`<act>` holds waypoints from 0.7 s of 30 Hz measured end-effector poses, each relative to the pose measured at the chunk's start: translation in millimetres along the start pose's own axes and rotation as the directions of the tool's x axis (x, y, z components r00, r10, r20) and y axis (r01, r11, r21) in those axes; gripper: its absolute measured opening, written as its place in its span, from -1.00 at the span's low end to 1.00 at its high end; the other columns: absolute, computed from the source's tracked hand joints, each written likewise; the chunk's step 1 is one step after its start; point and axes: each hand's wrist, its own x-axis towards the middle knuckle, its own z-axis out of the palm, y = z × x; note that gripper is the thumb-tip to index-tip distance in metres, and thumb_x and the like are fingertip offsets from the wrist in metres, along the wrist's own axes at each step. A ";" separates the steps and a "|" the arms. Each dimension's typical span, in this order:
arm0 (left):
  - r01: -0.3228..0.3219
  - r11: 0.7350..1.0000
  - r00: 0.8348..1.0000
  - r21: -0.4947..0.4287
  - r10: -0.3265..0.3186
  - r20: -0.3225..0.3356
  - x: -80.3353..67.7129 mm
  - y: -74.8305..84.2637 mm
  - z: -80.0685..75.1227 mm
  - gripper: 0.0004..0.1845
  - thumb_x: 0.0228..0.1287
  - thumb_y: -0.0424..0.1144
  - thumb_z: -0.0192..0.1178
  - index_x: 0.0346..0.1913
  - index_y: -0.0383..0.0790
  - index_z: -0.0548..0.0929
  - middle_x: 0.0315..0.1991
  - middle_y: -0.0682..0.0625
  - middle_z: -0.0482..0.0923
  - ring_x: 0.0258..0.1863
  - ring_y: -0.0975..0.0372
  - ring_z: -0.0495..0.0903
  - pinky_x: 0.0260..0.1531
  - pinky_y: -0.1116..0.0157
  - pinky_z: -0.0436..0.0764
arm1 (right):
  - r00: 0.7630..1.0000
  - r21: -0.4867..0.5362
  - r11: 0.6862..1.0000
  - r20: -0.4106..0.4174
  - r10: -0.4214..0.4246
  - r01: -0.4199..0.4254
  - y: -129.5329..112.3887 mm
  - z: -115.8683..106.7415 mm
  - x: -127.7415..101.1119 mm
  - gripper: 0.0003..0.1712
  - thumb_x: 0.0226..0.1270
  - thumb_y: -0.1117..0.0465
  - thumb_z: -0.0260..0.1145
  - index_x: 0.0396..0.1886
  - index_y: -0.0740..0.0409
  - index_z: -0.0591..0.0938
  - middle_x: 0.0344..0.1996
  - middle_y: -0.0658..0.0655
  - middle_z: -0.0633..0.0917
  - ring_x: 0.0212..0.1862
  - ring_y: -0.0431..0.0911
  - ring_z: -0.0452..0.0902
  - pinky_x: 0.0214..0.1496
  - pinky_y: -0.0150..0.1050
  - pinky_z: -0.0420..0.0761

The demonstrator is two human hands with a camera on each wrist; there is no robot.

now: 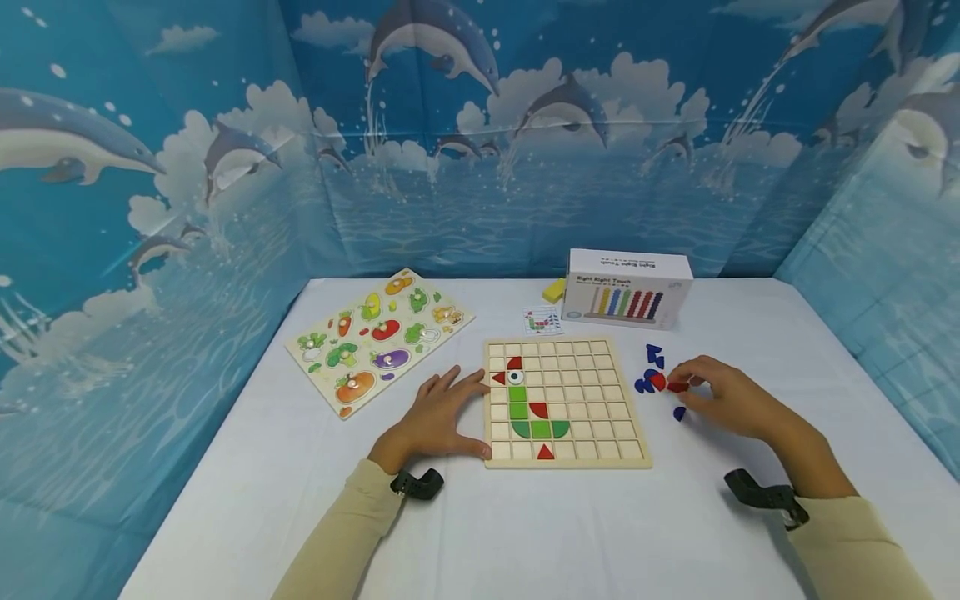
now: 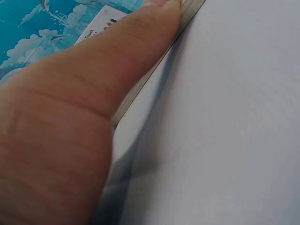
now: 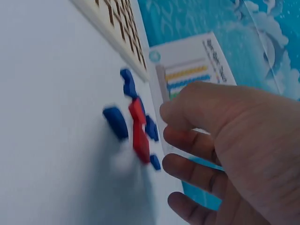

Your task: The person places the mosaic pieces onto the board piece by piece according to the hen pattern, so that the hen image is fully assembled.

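Observation:
A wooden grid board (image 1: 592, 400) lies mid-table, bearing red, green and eye-marked pieces in a bird-like figure. My left hand (image 1: 442, 414) touches its left edge, fingers spread and thumb at the near corner. In the left wrist view the thumb (image 2: 136, 42) rests along the board's side. Right of the board, my right hand (image 1: 723, 396) hovers at a red piece (image 1: 677, 387). The right wrist view shows a gap between thumb and fingers, with the red piece (image 3: 140, 143) beside them. Around it lie a red quarter-round piece (image 1: 657, 381) and several blue pieces (image 1: 654, 354).
Behind the board stand a white toy box (image 1: 628, 287) and a yellow block (image 1: 554, 290). A small pattern card (image 1: 542, 321) lies before them. To the left is a vegetable puzzle board (image 1: 375, 342). A dolphin-print curtain (image 1: 480, 208) surrounds the white table (image 1: 570, 533).

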 end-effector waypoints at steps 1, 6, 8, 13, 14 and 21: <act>-0.001 1.000 1.000 -0.001 0.001 -0.001 -0.1 -0.1 0.0 0.08 -0.13 0.58 0.32 0.48 0.18 0.34 0.61 0.16 0.01 0.60 0.05 -0.22 0.46 -0.09 -0.18 | 1.000 -0.001 1.000 0.003 0.023 -0.023 4.3 -1.2 -2.0 -0.65 0.34 0.31 0.40 0.10 0.21 0.63 -0.03 0.21 0.62 0.02 0.18 0.52 0.07 0.24 0.59; -0.003 1.000 1.000 0.001 0.003 0.001 -0.3 -0.2 -0.2 0.08 -0.13 0.58 0.31 0.48 0.17 0.34 0.61 0.16 0.01 0.60 0.03 -0.22 0.46 -0.10 -0.18 | 0.997 0.008 0.997 0.014 0.078 -0.078 24.3 -1.3 -6.5 -0.58 0.36 0.36 0.33 0.20 0.27 0.58 0.05 0.38 0.57 0.06 0.31 0.49 0.06 0.29 0.57; -0.005 1.000 1.000 0.002 0.005 0.002 -0.4 -0.1 -0.2 0.08 -0.13 0.58 0.32 0.48 0.17 0.34 0.61 0.16 0.01 0.60 0.03 -0.22 0.46 -0.10 -0.18 | 0.996 0.013 0.996 0.011 0.085 -0.085 30.4 1.9 -6.0 -0.55 0.36 0.38 0.32 0.24 0.25 0.58 0.04 0.39 0.57 0.06 0.31 0.49 0.06 0.30 0.57; -0.004 1.000 1.000 0.005 0.004 -0.006 -0.3 -0.4 0.0 0.08 -0.13 0.56 0.34 0.48 0.18 0.34 0.61 0.17 0.01 0.60 0.04 -0.21 0.46 -0.09 -0.18 | 0.996 0.025 0.996 0.002 0.088 -0.088 42.4 10.2 0.7 -0.51 0.37 0.38 0.30 0.29 0.18 0.57 -0.02 0.33 0.54 0.01 0.24 0.46 0.06 0.26 0.57; -0.003 1.000 1.000 0.008 0.003 -0.007 -0.2 -0.5 0.2 0.08 -0.13 0.56 0.34 0.48 0.18 0.34 0.61 0.17 0.01 0.60 0.05 -0.21 0.46 -0.08 -0.18 | 0.996 0.028 0.995 0.004 0.091 -0.091 43.9 11.4 2.0 -0.51 0.38 0.38 0.29 0.30 0.17 0.57 -0.03 0.32 0.53 0.00 0.22 0.45 0.06 0.24 0.58; 0.000 1.000 1.000 0.008 0.000 -0.003 -0.6 0.2 -0.3 0.08 -0.12 0.55 0.34 0.49 0.17 0.33 0.61 0.18 0.00 0.60 0.06 -0.22 0.46 -0.08 -0.19 | 0.994 0.066 0.992 0.018 0.111 -0.112 47.5 14.4 5.5 -0.56 0.38 0.37 0.27 0.25 0.19 0.59 -0.05 0.32 0.50 -0.03 0.19 0.39 0.02 0.17 0.59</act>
